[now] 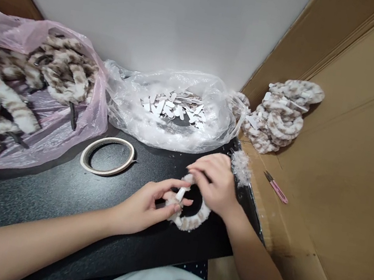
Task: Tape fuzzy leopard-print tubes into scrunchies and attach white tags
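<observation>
Between my hands is a fluffy white-and-brown plush ring [192, 221], held just above the black table near its front right corner. My left hand [158, 202] grips the ring's left side, fingers and thumb closed around it. A small white tag [181, 193] wraps the ring beside those fingers. My right hand [214, 178] pinches the ring at its upper part, its fingertips bent down over the fluff. What lies under the right fingers is partly hidden.
A tape roll [104, 174] lies left of my hands. Behind are a clear bag [158, 137] of white tags and a pink bag [99, 120] of plush pieces. On cardboard at right sit finished-looking plush rings [275, 126] and pink-handled snips [277, 189]. Loose fluff [240, 167] clings to the table edge.
</observation>
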`<state>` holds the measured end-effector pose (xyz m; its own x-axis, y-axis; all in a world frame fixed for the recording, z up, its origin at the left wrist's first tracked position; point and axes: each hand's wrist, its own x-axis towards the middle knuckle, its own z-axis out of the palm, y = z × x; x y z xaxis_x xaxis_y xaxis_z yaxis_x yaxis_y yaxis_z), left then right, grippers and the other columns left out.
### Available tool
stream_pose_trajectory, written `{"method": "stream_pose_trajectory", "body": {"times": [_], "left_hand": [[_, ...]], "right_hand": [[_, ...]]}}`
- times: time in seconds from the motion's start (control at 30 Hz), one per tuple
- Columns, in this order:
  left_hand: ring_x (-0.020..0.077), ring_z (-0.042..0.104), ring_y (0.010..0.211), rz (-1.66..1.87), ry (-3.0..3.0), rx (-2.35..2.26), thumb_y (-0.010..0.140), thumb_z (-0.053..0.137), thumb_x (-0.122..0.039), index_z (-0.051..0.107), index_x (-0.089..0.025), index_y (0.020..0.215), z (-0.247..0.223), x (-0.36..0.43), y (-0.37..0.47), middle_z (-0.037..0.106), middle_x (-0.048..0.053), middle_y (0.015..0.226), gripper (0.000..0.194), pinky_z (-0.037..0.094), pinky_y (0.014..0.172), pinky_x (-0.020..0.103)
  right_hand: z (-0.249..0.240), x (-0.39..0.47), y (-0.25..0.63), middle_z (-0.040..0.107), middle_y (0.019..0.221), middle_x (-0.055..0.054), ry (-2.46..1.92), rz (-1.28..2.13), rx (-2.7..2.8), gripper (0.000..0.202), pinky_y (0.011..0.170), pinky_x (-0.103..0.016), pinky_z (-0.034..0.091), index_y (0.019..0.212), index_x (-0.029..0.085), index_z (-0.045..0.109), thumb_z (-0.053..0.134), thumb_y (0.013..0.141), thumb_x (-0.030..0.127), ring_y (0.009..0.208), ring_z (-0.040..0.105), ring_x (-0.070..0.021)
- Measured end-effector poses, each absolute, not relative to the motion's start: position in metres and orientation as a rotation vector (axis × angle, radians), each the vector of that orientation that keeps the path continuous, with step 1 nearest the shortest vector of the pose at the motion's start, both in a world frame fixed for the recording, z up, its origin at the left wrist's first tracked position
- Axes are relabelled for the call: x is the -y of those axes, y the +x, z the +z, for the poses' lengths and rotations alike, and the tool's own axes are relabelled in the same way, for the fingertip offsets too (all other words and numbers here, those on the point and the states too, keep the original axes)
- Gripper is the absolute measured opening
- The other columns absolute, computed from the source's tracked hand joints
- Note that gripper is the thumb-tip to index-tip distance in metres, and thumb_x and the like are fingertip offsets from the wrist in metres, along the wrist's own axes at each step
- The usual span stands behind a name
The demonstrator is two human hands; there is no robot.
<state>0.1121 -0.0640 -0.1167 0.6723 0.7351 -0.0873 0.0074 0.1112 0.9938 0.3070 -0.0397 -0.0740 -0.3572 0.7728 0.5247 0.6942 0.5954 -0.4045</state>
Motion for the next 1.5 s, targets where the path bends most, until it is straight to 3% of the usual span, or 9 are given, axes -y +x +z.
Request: {"method": "stream_pose_trajectory", "body": {"times": [0.13,0.27,0.4,0.57,0.67,0.87,1.13,1.4,1.5], "left_hand": [[0.021,0.069,0.093,0.584,1.325,-0.684,0.09,0.056,-0.032,0.046,-0.016,0.131,-0.117,0.064,0.111,0.072,0.009,0.091,0.045,0.05,0.078,0.029],[0.0211,0.069,0.092,0.611,1.152,-0.683,0.087,0.06,-0.033,0.048,-0.016,0.127,-0.116,0.061,0.11,0.074,0.009,0.089,0.045,0.051,0.075,0.028],[0.0152,0.068,0.074,0.642,0.864,-0.6,0.083,0.063,-0.027,0.052,-0.017,0.12,-0.118,0.054,0.109,0.074,0.009,0.094,0.04,0.051,0.073,0.027],[0.0128,0.061,0.059,0.718,0.621,-0.562,0.074,0.057,-0.017,0.057,-0.014,0.11,-0.12,0.044,0.109,0.069,0.004,0.071,0.036,0.048,0.063,0.024],[0.0108,0.054,0.053,0.733,0.555,-0.559,0.072,0.056,-0.018,0.06,-0.011,0.104,-0.118,0.041,0.11,0.062,0.001,0.061,0.032,0.044,0.058,0.022],[0.0083,0.043,0.048,0.719,0.525,-0.559,0.076,0.06,-0.024,0.061,-0.011,0.099,-0.115,0.041,0.112,0.051,-0.003,0.052,0.026,0.038,0.052,0.019],[0.0096,0.05,0.054,0.702,0.604,-0.56,0.075,0.059,-0.018,0.057,-0.013,0.109,-0.122,0.042,0.112,0.058,-0.001,0.059,0.034,0.041,0.059,0.021],[0.0121,0.057,0.058,0.694,0.683,-0.577,0.078,0.064,-0.027,0.053,-0.016,0.111,-0.123,0.041,0.11,0.066,0.003,0.072,0.036,0.043,0.058,0.023],[0.011,0.06,0.064,0.733,0.773,-0.628,0.075,0.069,-0.02,0.055,-0.018,0.101,-0.124,0.043,0.111,0.066,0.0,0.08,0.03,0.044,0.063,0.022]], "right_hand": [[-0.073,0.024,0.359,0.072,0.087,-0.006,-1.544,0.041,1.871,0.021,0.079,-0.035,0.041,0.083,0.019,0.069,0.051,0.091,0.027,0.084,0.062,-0.0207],[-0.079,0.019,0.401,0.073,0.081,-0.009,-1.867,0.088,1.668,0.022,0.07,-0.034,0.045,0.083,0.016,0.072,0.054,0.082,0.028,0.069,0.063,-0.0215],[-0.081,0.022,0.409,0.073,0.073,-0.009,-1.98,0.046,1.438,0.02,0.069,-0.033,0.046,0.079,0.015,0.074,0.061,0.073,0.028,0.065,0.064,-0.0225],[-0.085,0.023,0.404,0.075,0.084,-0.009,-2.061,0.067,1.479,0.022,0.076,-0.037,0.045,0.071,0.019,0.074,0.064,0.07,0.039,0.08,0.067,-0.0277],[-0.088,0.022,0.406,0.073,0.073,-0.007,-2.123,0.059,1.451,0.022,0.075,-0.038,0.044,0.07,0.02,0.074,0.065,0.07,0.041,0.076,0.066,-0.028],[-0.088,0.02,0.395,0.072,0.09,-0.008,-1.728,-0.025,1.618,0.012,0.084,-0.039,0.045,0.079,0.019,0.071,0.064,0.075,0.028,0.09,0.063,-0.0262],[-0.088,0.038,0.313,0.07,0.088,-0.004,-1.051,0.688,2.139,0.012,0.08,-0.032,0.045,0.092,0.019,0.068,0.069,0.08,0.023,0.084,0.062,-0.0183],[-0.096,0.043,0.299,0.07,0.083,-0.002,-1.167,0.873,2.024,0.008,0.073,-0.027,0.043,0.086,0.018,0.066,0.06,0.088,0.023,0.077,0.063,-0.0157],[-0.095,0.044,0.3,0.069,0.074,0.0,-1.208,0.893,1.984,0.012,0.067,-0.024,0.04,0.077,0.017,0.064,0.06,0.087,0.022,0.069,0.06,-0.0134]]}}
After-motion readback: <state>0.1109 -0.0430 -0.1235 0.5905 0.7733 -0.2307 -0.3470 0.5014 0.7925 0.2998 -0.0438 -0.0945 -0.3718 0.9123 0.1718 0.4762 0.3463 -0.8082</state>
